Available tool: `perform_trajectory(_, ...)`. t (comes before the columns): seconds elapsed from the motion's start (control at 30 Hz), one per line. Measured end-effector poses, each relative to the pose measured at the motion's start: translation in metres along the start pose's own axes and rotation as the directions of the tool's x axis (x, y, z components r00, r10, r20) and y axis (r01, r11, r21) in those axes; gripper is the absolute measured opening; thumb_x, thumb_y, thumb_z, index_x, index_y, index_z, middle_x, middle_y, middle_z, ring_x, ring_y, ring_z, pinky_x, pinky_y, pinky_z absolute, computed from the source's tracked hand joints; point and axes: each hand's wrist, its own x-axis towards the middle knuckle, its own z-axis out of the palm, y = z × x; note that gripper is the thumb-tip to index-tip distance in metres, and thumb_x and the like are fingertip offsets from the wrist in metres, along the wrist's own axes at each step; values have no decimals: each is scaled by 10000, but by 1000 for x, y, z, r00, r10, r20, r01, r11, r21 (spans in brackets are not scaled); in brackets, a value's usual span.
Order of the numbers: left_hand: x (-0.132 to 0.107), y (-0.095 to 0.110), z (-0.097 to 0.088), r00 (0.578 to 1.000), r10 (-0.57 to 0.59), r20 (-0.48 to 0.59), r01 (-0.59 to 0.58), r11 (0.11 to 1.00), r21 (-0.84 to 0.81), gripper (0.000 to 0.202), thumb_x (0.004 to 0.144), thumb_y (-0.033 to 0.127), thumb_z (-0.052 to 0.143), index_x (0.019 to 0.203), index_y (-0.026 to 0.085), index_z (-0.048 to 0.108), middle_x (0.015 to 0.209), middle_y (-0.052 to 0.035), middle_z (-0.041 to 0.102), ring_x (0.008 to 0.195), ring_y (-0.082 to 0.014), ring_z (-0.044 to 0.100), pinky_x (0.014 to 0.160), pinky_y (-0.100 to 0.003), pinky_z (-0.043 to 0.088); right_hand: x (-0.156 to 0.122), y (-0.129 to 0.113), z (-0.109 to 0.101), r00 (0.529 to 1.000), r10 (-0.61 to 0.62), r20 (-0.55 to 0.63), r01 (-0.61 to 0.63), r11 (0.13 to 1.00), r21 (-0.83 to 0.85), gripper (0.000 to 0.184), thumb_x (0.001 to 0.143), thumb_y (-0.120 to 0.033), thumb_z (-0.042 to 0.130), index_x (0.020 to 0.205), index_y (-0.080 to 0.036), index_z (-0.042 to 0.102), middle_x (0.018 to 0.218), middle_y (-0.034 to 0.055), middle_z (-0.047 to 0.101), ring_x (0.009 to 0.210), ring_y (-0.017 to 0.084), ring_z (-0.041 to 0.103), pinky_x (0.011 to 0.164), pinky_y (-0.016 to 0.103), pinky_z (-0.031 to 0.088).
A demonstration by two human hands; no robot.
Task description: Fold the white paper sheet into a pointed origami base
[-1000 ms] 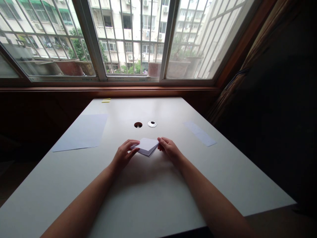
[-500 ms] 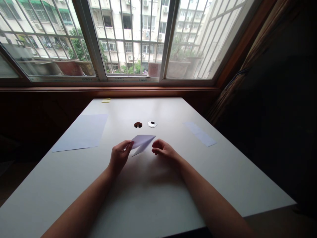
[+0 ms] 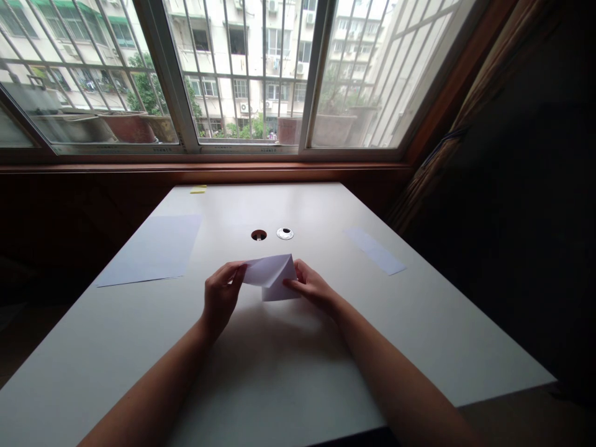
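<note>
A folded sheet of white paper (image 3: 270, 273) is held up above the table, with a slanting crease and a flap hanging on its right part. My left hand (image 3: 224, 288) pinches its left edge between thumb and fingers. On the other side my right hand (image 3: 311, 284) grips the right part, thumb in front and fingers behind. Both hands are closed on the paper. The fingertips behind the sheet are hidden.
On the white table (image 3: 288, 385), a large paper sheet (image 3: 151, 248) lies at left and a narrow paper strip (image 3: 375, 249) at right. A round hole (image 3: 259, 235), its silver cover (image 3: 285, 233) and a yellow slip (image 3: 198, 189) are farther back. A barred window (image 3: 251, 74) stands behind.
My right hand, which was apart from the paper, has closed on its right part. The paper has turned so that its folded face shows more broadly. My left hand keeps its pinch.
</note>
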Motion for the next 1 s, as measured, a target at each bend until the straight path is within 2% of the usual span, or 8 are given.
perform_trajectory(0.13,2,-11,-1,990,-95,-108,96,995,-1,258,896,400,614,879,162,713,740,-16,685,689,-158,626,654,-244,499,-1,0,-6,976,-198,-93,171,954,-245,351,838,-394,668,1123,-230,545,982,38,636,870,213,610,761,358,506)
perform_trajectory(0.23,3,-15,0,979,-169,-115,158,982,-101,294,892,433,609,902,156,709,735,-14,673,696,-171,642,672,-274,532,0,-1,-10,870,-430,-239,248,802,-543,446,852,-344,659,1254,-250,489,1151,92,586,1027,256,577,858,430,511)
perform_trajectory(0.3,3,-15,1,978,-189,-87,172,970,-172,299,888,438,610,906,154,703,743,-19,672,697,-182,657,697,-305,558,-1,-5,-12,787,-552,-275,214,663,-718,515,861,-311,652,1331,-256,450,1250,126,521,1160,294,511,950,497,476)
perform_trajectory(0.4,0,-12,2,990,-135,-47,126,978,-166,260,890,409,616,884,162,696,753,-27,674,697,-184,667,696,-312,570,-3,-15,-13,711,-647,-276,108,488,-866,625,870,-263,647,1431,-274,371,1343,156,432,1255,334,430,1026,573,410)
perform_trajectory(0.53,-2,-7,0,996,83,-12,-83,996,-38,173,904,332,610,891,186,702,867,-51,704,753,-170,671,677,-275,566,-7,-27,-11,663,-711,-236,40,349,-936,718,870,-215,655,1487,-303,300,1449,171,316,1315,372,366,1037,615,386)
perform_trajectory(0.7,-4,0,0,944,327,42,-330,937,115,104,903,206,606,934,219,705,957,-44,724,782,-149,674,680,-245,551,-7,-32,-1,624,-778,-74,135,201,-970,693,852,-121,658,1431,-390,388,1460,102,323,1340,357,343,1080,622,360)
perform_trajectory(0.87,-3,4,0,914,398,79,-406,899,166,113,901,179,604,959,220,690,960,-54,731,797,-154,679,695,-251,544,-7,-32,12,598,-798,71,273,119,-955,534,849,-72,648,1277,-373,539,1391,53,445,1317,300,386,1113,600,351)
perform_trajectory(1.0,-3,3,1,914,399,71,-406,896,178,91,904,203,601,921,217,689,937,-55,732,787,-157,678,704,-260,550,-9,-33,12,612,-784,105,338,140,-931,347,862,-64,628,1109,-308,615,1319,32,551,1302,265,411,1128,577,345)
